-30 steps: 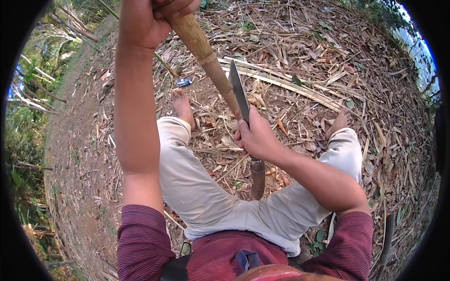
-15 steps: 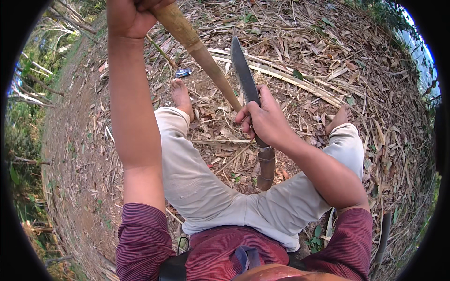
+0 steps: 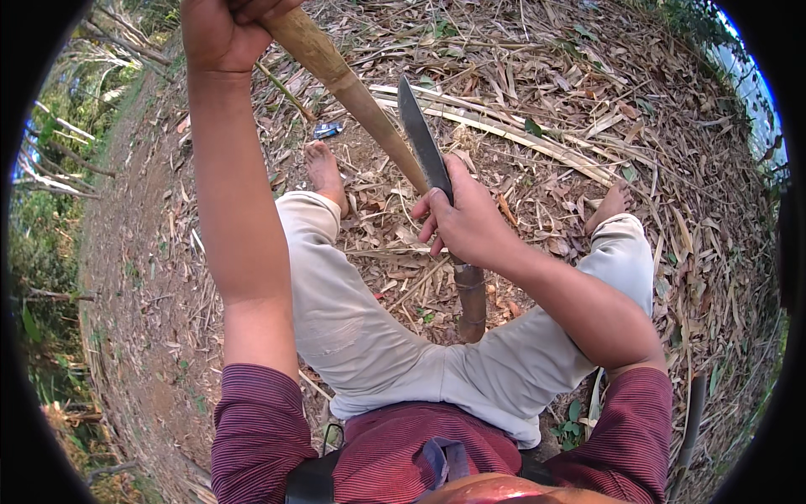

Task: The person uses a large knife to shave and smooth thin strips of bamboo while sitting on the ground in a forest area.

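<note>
My left hand (image 3: 227,29), partly cut off by the top edge, is closed around a tan wooden pole (image 3: 336,76). The pole slants down to the right, and its lower end is hidden behind the blade and my right hand. My right hand (image 3: 462,210) grips a machete by the dark base of its blade (image 3: 424,134). Its tip points up and away from me, while the brown handle (image 3: 472,307), bound with wire rings, hangs toward my lap. The blade overlaps the pole's lower part in view; whether they touch I cannot tell.
My bare feet rest on ground strewn with dry leaves and strips. Long pale split strips (image 3: 504,134) lie beyond my right hand. A small blue packet (image 3: 327,130) is near my left foot. A dark stick (image 3: 692,428) stands at my right side.
My right hand and the machete have moved slightly left, with the blade tip lower and nearer the pole. My left hand and the pole have shifted a little left.
</note>
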A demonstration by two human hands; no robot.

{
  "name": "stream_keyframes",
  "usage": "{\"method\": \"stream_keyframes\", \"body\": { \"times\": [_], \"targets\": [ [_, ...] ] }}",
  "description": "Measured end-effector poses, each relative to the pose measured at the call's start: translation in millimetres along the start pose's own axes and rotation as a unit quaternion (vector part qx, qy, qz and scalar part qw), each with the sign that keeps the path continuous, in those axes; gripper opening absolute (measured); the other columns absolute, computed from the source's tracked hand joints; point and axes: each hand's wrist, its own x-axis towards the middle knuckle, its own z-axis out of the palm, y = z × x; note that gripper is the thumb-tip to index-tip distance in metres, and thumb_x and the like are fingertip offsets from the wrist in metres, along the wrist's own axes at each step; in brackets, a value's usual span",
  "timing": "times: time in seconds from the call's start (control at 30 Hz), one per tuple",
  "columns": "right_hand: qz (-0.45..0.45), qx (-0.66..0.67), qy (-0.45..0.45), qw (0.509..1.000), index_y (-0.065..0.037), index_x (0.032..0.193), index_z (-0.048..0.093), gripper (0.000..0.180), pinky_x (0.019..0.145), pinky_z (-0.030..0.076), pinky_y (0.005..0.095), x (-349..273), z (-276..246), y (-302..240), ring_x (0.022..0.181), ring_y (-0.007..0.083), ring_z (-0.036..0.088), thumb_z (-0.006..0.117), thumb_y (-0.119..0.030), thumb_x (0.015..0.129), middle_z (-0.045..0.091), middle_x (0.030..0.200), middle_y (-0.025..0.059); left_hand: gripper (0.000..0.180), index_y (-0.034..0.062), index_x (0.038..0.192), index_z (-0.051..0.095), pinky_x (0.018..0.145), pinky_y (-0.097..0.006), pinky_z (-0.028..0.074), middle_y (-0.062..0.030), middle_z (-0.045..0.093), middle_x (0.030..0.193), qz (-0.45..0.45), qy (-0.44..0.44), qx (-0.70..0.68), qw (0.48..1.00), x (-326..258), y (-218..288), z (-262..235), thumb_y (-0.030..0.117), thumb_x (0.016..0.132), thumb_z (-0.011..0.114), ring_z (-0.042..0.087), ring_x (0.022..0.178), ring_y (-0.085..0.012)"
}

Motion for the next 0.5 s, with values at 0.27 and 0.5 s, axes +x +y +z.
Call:
{"method": "stream_keyframes", "body": {
  "times": [0.27, 0.5],
  "targets": [
    [0.011, -0.008, -0.026, 1.000, -0.001, 0.135, 0.032, 0.034, 0.054, 0.060, 0.0306, -3, 2, -4, 0.070, 0.0175, 0.067, 0.036, -0.004, 0.102, 0.060, 0.093, 0.0134, 0.055, 0.0165, 0.054, 0.035, 0.037, -0.024, 0.025, 0.0060, 0.023, 0.044, 0.001, -0.036, 0.001, 0.999, 3, 1, -1, 0.035, 0.106, 0.039, 0.020, 0.033, -0.0062],
    [0.089, 0.215, 0.025, 0.972, 0.001, 0.131, 0.031, 0.031, 0.059, 0.062, 0.0366, -3, 9, 3, 0.076, 0.0244, 0.068, 0.036, -0.008, 0.102, 0.059, 0.098, 0.0176, 0.055, 0.0163, 0.054, 0.036, 0.037, -0.024, 0.025, 0.0062, 0.022, 0.044, 0.007, 0.002, -0.002, 1.000, 1, 0, 0, 0.034, 0.106, 0.040, 0.021, 0.033, -0.0064]
  ]
}}
